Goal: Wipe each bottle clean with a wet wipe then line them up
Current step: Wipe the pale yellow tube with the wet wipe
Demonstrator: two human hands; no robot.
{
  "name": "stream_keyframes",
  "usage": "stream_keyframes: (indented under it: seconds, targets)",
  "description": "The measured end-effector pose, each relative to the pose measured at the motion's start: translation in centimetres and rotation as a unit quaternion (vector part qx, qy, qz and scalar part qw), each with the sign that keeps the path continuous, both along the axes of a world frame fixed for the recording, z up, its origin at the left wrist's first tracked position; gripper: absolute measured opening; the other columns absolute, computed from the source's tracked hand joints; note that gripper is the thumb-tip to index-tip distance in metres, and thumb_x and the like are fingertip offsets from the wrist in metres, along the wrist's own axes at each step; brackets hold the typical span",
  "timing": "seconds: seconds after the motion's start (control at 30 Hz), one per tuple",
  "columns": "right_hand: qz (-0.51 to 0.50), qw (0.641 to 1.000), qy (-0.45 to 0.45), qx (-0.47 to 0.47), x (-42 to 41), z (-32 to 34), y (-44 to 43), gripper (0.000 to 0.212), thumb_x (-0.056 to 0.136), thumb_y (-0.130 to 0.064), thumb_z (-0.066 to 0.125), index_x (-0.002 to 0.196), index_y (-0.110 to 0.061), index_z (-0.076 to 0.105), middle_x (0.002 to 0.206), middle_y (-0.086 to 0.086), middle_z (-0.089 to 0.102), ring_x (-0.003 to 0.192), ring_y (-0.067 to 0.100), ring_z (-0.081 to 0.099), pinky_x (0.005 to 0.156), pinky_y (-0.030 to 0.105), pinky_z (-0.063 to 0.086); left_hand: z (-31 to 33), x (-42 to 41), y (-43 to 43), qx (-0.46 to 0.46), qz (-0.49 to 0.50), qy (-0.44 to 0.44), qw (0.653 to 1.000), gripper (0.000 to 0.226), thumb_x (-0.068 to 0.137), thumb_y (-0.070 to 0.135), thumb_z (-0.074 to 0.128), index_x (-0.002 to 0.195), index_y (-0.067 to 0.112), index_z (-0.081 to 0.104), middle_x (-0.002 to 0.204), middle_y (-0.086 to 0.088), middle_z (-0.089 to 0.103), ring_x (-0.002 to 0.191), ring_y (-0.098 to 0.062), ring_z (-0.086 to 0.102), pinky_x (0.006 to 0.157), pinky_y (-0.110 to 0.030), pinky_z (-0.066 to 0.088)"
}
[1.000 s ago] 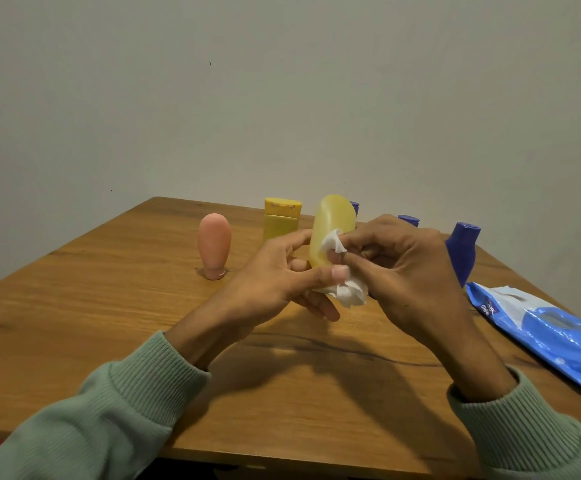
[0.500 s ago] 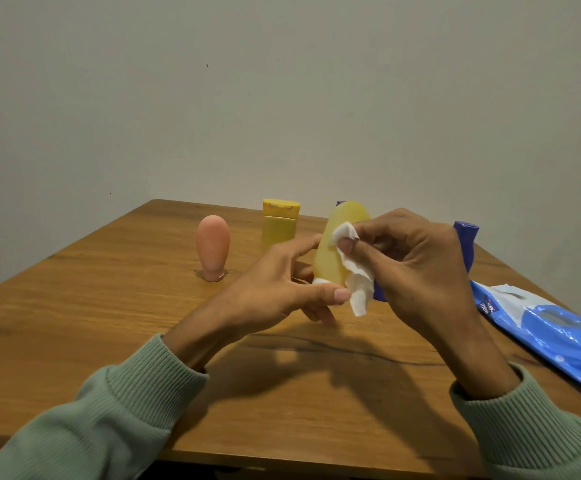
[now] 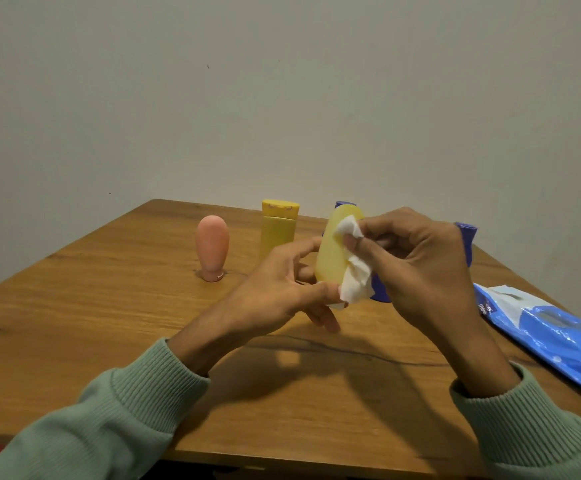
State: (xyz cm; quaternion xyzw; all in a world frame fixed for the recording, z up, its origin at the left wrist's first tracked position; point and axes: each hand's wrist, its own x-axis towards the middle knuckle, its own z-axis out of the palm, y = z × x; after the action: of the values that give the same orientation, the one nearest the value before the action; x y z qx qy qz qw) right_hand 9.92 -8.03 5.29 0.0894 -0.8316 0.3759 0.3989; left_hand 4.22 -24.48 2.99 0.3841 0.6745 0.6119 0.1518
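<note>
Plain wall [image 3: 282, 98] is seen behind the wooden counter [image 3: 109, 323]. The pale yellow bottle [image 3: 332, 258] is held clear of the counter, its lower end gripped by the left hand [image 3: 275, 292] so that its side is exposed. The wet wipe [image 3: 355, 282] is pinched against that side by the fingers [image 3: 349, 241] of the right hand [image 3: 417, 258].

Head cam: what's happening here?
A person's left hand holds a pale yellow bottle above the table while the right hand pinches a white wet wipe against its side. A pink bottle and a yellow capped bottle stand upright behind, to the left. Blue bottles are partly hidden behind the hands. The blue wipe pack lies at right.
</note>
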Motion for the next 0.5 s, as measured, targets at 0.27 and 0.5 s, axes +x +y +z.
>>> stream_keyframes:
  seconds: [0.27,0.5]
  targets:
    - [0.023,0.992,0.002,0.123,0.23,-0.29,-0.83,0.018,0.079,-0.011,0.073,0.097,-0.014,0.072,0.086,-0.016,0.057,0.079,0.000,0.058,0.070,0.007,0.048,-0.07,0.13,0.14,-0.026,0.066,0.093,0.993,0.046,0.087,0.008,0.068,0.128,0.019,0.051,0.099,-0.008,0.071,0.073,-0.025,0.072,0.068,-0.041,0.061]
    - [-0.038,0.992,0.076,0.090,-0.22,-0.34,-0.18,0.019,0.081,-0.012,0.073,0.100,-0.010,0.070,0.089,-0.007,0.058,0.077,-0.003,0.055,0.067,0.003,0.044,-0.57,0.12,0.45,-0.079,0.071,0.116,0.988,0.064,0.083,0.021,0.074,0.140,0.024,0.045,0.120,-0.005,0.061,0.096,-0.028,0.065,0.076,-0.045,0.060]
